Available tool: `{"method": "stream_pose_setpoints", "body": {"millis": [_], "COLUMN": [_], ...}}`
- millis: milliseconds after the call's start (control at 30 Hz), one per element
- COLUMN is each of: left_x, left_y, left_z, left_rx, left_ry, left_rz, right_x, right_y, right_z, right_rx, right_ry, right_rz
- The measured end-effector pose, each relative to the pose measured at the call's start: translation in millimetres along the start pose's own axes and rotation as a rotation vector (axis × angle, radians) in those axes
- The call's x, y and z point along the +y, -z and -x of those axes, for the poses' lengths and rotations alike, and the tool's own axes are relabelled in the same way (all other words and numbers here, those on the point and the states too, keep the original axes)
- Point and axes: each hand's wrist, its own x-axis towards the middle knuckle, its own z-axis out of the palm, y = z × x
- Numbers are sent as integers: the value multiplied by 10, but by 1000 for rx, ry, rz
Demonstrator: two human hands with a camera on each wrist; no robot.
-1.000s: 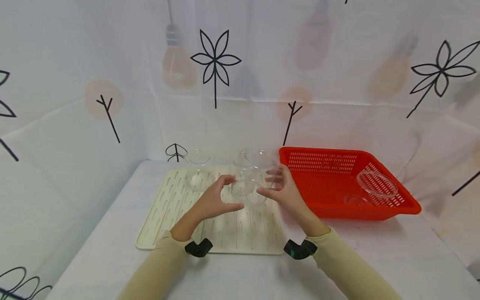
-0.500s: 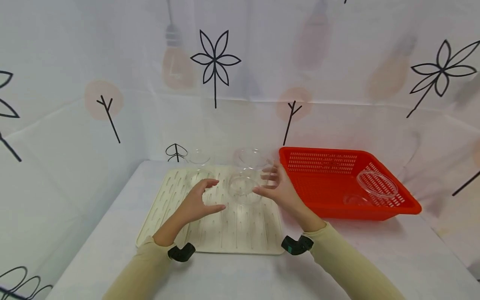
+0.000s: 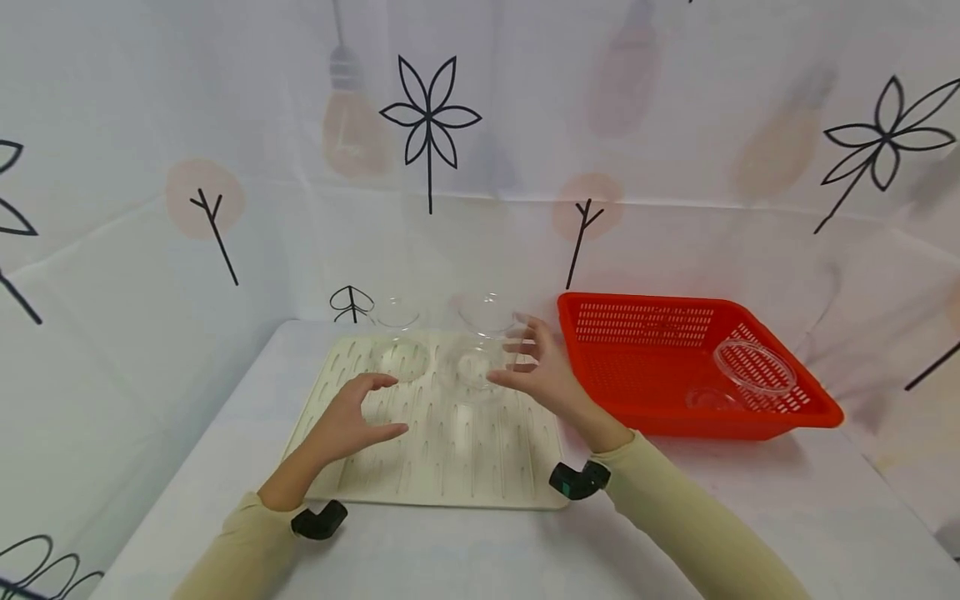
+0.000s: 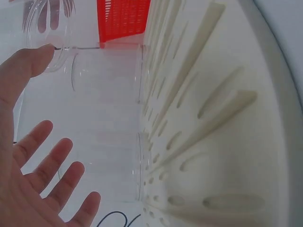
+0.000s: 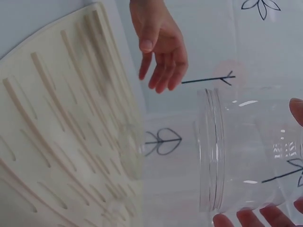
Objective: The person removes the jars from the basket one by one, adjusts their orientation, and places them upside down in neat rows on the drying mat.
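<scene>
In the head view my right hand (image 3: 551, 371) grips a clear plastic jar (image 5: 251, 151) from its right side, above the cream ridged drying mat (image 3: 450, 475). The jar is mouth down, its threaded rim towards the mat in the right wrist view. My left hand (image 3: 337, 425), fingers spread and thumb apart, is above the mat's left part and holds nothing. One clear jar (image 3: 399, 358) stands at the back left of the mat. Another clear jar (image 4: 106, 73) stands beside it in the left wrist view; in the head view the held jar overlaps it.
A red plastic basket (image 3: 637, 422) with slotted walls stands right of the mat. Inside it lie a clear oval-looking rimmed piece (image 3: 753, 367) and a clear round piece (image 3: 712, 400). White printed cloth (image 3: 480, 250) hangs behind the white-covered table (image 3: 450, 550).
My left hand has come off the jar and drawn back to the left and nearer me. My right hand has shifted slightly left with the jar.
</scene>
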Motion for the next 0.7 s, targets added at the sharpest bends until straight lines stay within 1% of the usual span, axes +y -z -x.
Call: {"method": "stream_pose_setpoints", "body": {"millis": [133,400,467,633,700], "left_x": [-91,-257,-313,-455,-501], "left_y": [76,234,267,339,380], "left_z": [73,212,248,346,391], "left_rx": [-11,-23,-27,-58,-67], "left_ry": [31,60,66,82,68], "left_rz": [-16,-76,-82,-105,-131], "right_x": [-14,15,-61,-17,93], "right_y": [-48,-169,-200,-293,-336], "right_z": [-25,-84,-64,-98,-143], "right_rx": [-18,-76,-86,-85,-86], "right_ry": [-38,-73,-83,-83,-77], "right_rz": [38,-8,-15,0,7]}}
